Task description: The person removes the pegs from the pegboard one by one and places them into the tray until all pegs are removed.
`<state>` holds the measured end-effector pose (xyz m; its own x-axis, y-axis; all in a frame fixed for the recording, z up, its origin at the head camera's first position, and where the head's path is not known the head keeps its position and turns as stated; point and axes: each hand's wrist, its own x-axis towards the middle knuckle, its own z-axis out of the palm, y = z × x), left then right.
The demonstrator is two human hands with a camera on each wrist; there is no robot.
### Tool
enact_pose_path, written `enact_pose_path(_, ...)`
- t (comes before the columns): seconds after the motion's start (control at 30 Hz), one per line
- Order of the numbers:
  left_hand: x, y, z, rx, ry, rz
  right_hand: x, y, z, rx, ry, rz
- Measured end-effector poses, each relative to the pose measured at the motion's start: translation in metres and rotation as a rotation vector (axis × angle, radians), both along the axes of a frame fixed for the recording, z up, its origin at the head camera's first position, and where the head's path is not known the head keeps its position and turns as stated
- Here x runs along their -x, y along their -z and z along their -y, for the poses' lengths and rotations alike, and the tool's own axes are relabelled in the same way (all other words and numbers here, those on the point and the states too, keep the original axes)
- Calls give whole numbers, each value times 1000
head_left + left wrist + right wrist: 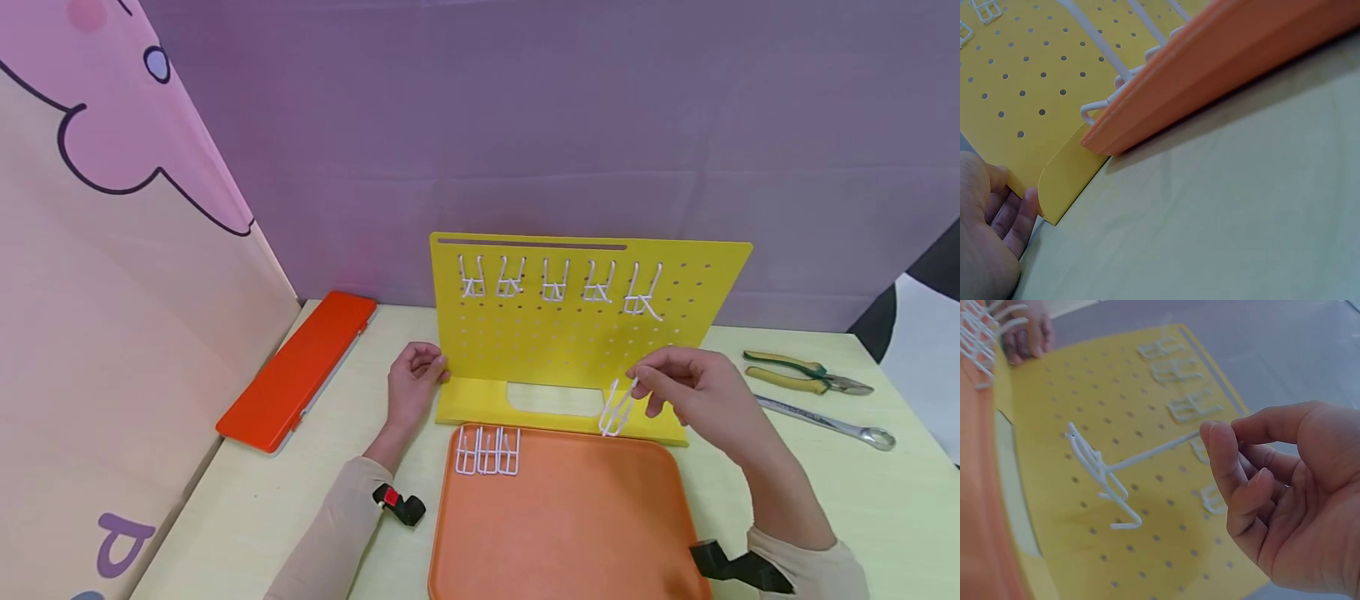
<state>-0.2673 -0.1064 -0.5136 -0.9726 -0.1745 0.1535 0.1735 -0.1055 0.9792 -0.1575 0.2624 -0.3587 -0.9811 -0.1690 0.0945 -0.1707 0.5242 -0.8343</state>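
Pale, smooth-topped desk (247,508) spreads beneath your arms. With the clock centred on the board, six o'clock and nearest you is the rounded, matte orange tray (570,517). A row of thin white wire hooks (487,451) lies at its far left, towards half past seven; their bent ends reach the rim, so a bumped tray could shift or snag them.

At four o'clock your right hand (693,387) pinches a single bent white wire hook (1150,452) by the end of one prong, its body hanging down towards five o'clock. Such a tip-only hold seems liable to twist, and a slip would probably drop it on the tray. Towards nine, your left hand's (416,375) curled fingers grip the side edge of the upright yellow pegboard (555,342); should they loosen, a push on the panel might slide or rock it.

That flat sheet has small round holes and a broad foot with a rectangular cutout. Five hung white wire hooks (554,285) line it around eleven; the rightmost looks askew, so a brushing knuckle might unseat it. Creased purple backdrop (525,117) fills twelve.
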Motion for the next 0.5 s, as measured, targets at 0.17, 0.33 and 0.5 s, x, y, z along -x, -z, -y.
enact_pose_path(0.17, 0, 1, 1, -2, 2, -7, 1, 8, 24, -15, -66, 42)
enact_pose_path(0.33, 0, 1, 0, 11, -2, 2, 0, 15, 41, 16, -131, 51)
enact_pose_path(0.5, -1, -1, 1, 4, 6, 6, -1, 21, 55, 48, -187, 80)
